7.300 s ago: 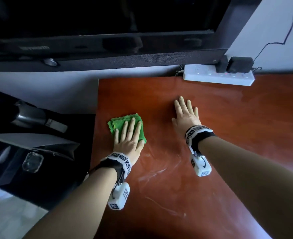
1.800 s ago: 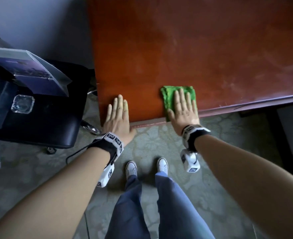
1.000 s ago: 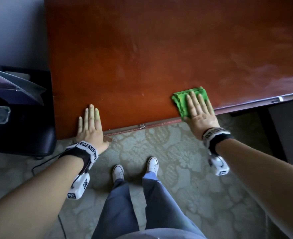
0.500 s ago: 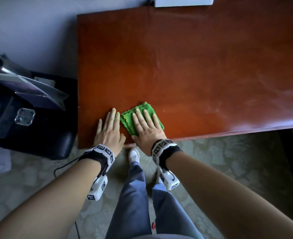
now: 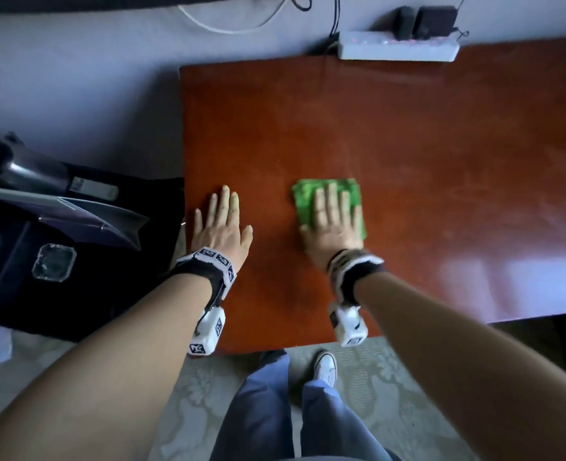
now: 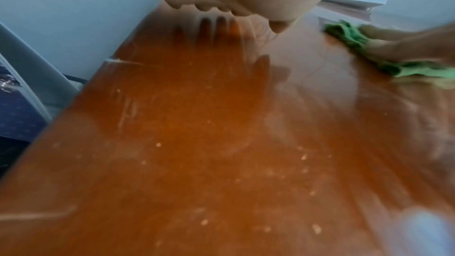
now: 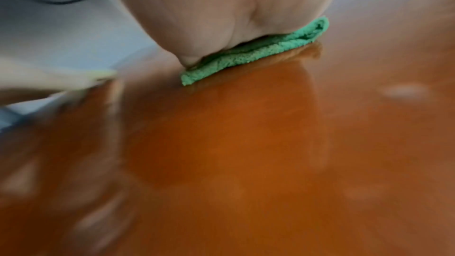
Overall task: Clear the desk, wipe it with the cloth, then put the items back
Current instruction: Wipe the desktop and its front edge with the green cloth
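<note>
A folded green cloth [image 5: 303, 201] lies on the reddish-brown desk [image 5: 424, 154], left of its middle. My right hand [image 5: 333, 217] presses flat on the cloth with straight fingers; the picture of it is blurred. My left hand [image 5: 221, 221] rests flat on the bare wood near the desk's left edge, fingers straight and holding nothing. In the right wrist view the cloth [image 7: 246, 55] sticks out from under my palm. From the left wrist I see the cloth [image 6: 349, 36] off to the right under my other hand.
A white power strip [image 5: 398, 48] with black plugs sits at the desk's back edge by the wall. Left of the desk is a black chair [image 5: 25, 277] carrying a clear square dish [image 5: 53, 262] and a flat grey device [image 5: 75, 211]. My legs and shoes stand on patterned floor below.
My right hand has slid the cloth away from the front edge and to the right, towards the desk's middle. The left hand has also moved further onto the desk.
</note>
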`<state>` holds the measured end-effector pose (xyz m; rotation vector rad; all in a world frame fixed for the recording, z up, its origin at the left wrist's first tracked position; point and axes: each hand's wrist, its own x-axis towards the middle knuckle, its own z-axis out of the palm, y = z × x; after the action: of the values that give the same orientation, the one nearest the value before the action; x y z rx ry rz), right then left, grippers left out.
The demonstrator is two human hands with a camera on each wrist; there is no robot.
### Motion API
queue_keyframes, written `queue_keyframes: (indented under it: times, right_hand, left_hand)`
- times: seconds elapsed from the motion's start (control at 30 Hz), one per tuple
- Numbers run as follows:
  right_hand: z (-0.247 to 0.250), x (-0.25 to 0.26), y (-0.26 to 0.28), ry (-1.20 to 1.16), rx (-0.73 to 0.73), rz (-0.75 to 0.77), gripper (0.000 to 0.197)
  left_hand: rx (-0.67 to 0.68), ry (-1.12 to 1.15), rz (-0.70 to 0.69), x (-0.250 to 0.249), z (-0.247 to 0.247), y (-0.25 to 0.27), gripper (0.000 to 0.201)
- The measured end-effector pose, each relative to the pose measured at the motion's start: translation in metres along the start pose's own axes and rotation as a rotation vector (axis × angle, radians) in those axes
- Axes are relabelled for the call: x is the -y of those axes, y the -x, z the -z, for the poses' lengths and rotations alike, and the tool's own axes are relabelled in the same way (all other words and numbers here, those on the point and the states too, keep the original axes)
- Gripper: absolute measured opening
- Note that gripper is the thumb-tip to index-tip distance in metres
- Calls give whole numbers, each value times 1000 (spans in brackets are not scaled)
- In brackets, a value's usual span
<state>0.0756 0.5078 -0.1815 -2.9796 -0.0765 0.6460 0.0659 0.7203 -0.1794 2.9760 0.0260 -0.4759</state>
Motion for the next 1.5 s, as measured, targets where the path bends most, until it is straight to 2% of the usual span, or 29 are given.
queue_keyframes:
  times: [0.1, 0.2, 0.23, 0.3, 0.43, 0.53, 0.6, 0.77, 0.8, 0.87, 0.93, 1.1, 1.2, 1.27, 1.4, 1.5]
  right_hand:
    - [-13, 49, 19, 21, 67, 176, 76]
    - [-5, 28, 5, 50, 75, 223, 73]
    - [1, 14, -10, 57, 49, 183, 73]
    - [18, -24, -45, 5, -9, -2, 73]
    - [55, -91, -102, -154, -26, -333, 74]
    - [63, -81, -123, -225, -40, -447, 74]
    - [59, -43, -125, -183, -53, -349, 74]
    - [36, 82, -86, -18, 25, 144, 71]
    - [29, 94, -74, 8, 50, 223, 70]
    - [22, 85, -65, 76, 67, 306, 69]
    - [28, 50, -72, 71, 35, 245, 70]
    - [42, -57, -71, -100, 17, -175, 71]
    - [30, -54, -49, -149, 18, -288, 71]
    - [18, -21, -30, -114, 22, -223, 72]
    - [-11, 54, 21, -35, 29, 65, 74]
    - [-37, 83, 71, 10, 83, 235, 71]
  left_hand:
    - [-16, -26, -10, 7, -7, 6, 75]
    - [19, -41, -2, 7, -8, 5, 76]
    - [43, -36, 1, 8, -7, 2, 76]
    - [81, -14, -21, 12, -4, -1, 74]
    - [120, 48, -52, 18, 4, -3, 72]
    - [146, 58, -36, 16, 6, -4, 74]
    - [161, 76, -37, 14, 9, -5, 74]
    - [193, 88, -33, 17, 14, -7, 72]
    - [201, 75, -32, 17, 14, -8, 72]
    - [217, 73, -35, 15, 16, -9, 71]
    - [228, 96, -34, 16, 19, -9, 72]
    - [236, 91, 11, 8, 36, 3, 71]
    - [239, 111, 35, 5, 42, 8, 71]
    - [209, 111, 15, 8, 37, 6, 70]
    - [133, 159, 37, 6, 29, 12, 62]
    - [122, 212, 50, 3, 18, 37, 59]
